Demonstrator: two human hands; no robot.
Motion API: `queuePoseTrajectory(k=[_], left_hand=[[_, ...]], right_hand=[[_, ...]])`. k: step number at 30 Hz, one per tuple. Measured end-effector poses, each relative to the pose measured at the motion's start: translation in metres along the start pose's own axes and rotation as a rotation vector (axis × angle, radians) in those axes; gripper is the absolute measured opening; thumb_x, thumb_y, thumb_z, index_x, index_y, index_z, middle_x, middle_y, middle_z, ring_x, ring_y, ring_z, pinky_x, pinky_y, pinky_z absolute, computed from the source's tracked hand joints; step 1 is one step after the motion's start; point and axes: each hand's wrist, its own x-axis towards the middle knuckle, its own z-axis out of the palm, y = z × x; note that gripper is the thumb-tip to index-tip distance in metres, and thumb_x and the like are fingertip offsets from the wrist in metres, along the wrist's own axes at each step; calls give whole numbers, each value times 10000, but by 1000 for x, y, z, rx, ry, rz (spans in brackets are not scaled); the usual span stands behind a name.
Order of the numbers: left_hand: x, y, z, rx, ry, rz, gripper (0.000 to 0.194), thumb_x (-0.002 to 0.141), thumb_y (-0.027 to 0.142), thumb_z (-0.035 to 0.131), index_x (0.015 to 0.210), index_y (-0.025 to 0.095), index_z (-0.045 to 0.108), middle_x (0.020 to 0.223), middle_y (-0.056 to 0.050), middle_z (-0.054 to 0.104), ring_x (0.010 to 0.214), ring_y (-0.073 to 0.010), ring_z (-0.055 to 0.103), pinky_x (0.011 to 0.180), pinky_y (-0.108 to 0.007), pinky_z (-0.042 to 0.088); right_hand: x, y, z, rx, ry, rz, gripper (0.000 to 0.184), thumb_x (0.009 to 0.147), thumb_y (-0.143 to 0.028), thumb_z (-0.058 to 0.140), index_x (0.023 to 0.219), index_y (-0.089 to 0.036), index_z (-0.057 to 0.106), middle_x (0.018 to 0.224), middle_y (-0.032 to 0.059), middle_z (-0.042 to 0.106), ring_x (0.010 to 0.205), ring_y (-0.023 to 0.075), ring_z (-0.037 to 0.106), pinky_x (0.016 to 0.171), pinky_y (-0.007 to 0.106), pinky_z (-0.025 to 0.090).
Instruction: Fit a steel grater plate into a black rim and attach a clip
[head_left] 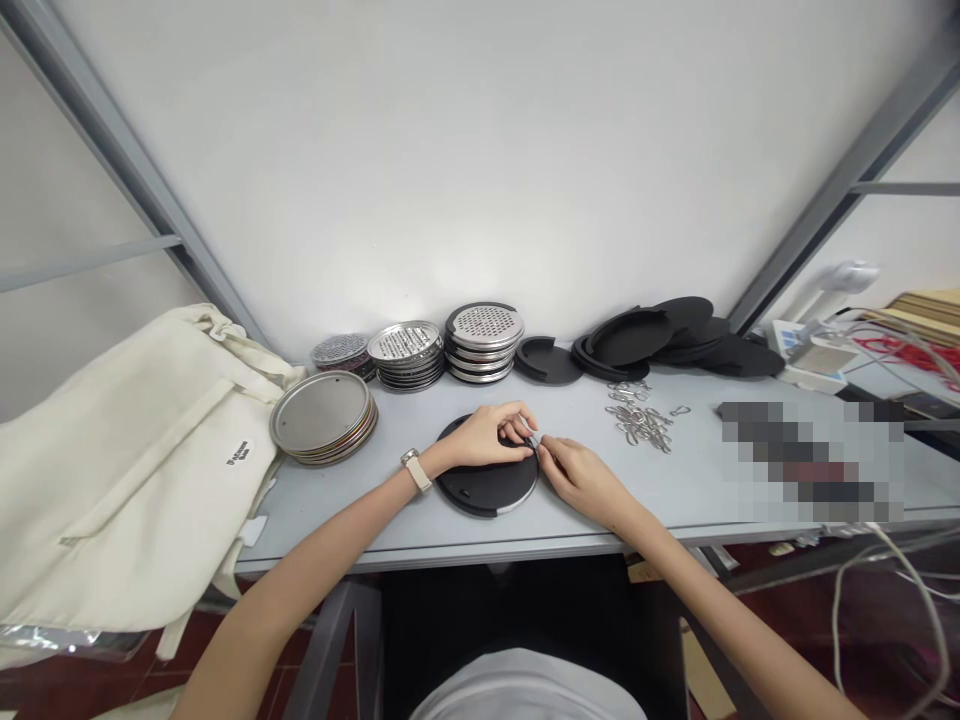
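Note:
A black round disc lies on the table in front of me, with a silvery strip showing at its lower right edge. My left hand rests over its upper part, fingers curled, with thumb and fingers closed at the disc's right rim. My right hand meets it there in a pinch. Something thin and silvery shows between the two hands' fingertips, too small to name. Right of my hands lies a loose pile of small metal snap clips, one of them set apart.
Behind stand stacks of perforated metal grater discs, a taller grater stack and overlapping black discs. Plain metal discs are stacked at left, beside a cream bag. Cables and a white device sit at right.

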Motion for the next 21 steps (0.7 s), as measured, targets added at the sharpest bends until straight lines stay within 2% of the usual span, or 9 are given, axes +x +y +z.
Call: queuePoseTrajectory(k=[21], left_hand=[[0,-1,0,-14,-1,5,284,708,165,651,974,152,552,833,-29,614,772,-117,598,735,-249,510]], right_hand=[[1,1,-1,26,6,32,255,969,-287,267,748,-226,377,628,0,514,558,159,492,561,260,334]])
